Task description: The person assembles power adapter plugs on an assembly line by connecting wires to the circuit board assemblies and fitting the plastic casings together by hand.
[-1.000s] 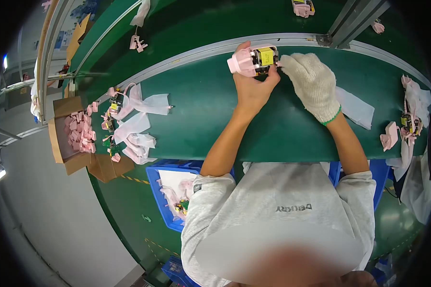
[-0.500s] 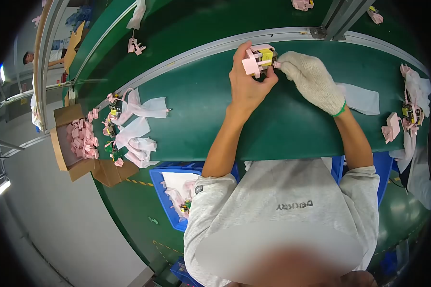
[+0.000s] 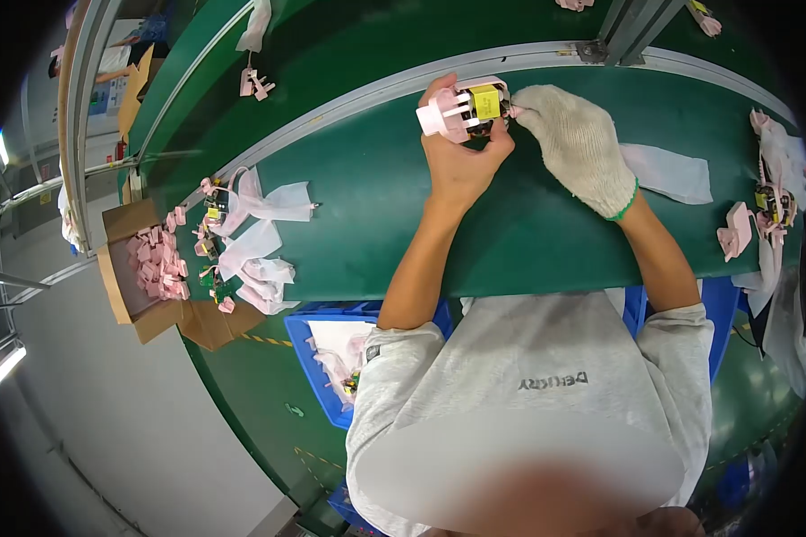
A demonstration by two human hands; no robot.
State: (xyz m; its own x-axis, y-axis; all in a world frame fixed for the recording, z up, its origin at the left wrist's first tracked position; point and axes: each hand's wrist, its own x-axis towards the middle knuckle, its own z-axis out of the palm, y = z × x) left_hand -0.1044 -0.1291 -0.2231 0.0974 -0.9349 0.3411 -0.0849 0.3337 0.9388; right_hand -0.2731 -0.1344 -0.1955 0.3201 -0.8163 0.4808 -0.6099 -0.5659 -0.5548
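The bare left hand (image 3: 461, 161) is gripping a chunky pink plastic plug unit with a dark, exposed middle and a bright yellow label (image 3: 486, 103), its thumb pressing on the near side and its fingers wrapping round behind. White prongs (image 3: 461, 109) are showing along the side, and the whole unit is sitting up in the hand over the smooth green worktop (image 3: 376, 233), near the long silver metal rail (image 3: 390, 85) at the far edge. Over on the other side, the right hand in a cream knitted glove with a green cuff (image 3: 575, 143) is working with a narrow pinch, fingertips closing on a small pink end piece (image 3: 514, 112) of that unit, though the glove is hiding part of the contact. Just beside the glove's cuff, a whitish translucent plastic sleeve (image 3: 672, 174) is lying flat. Farther right, a loose pink plastic shell (image 3: 735, 233) is resting next to a tangle of pink and black parts with whitish wrapping (image 3: 773, 210). Across to the left, more partly wrapped pink and dark assemblies (image 3: 215, 213) are spreading over the green surface, and a brown cardboard box (image 3: 115, 285) is holding a heap of small pink plastic parts (image 3: 158, 264).
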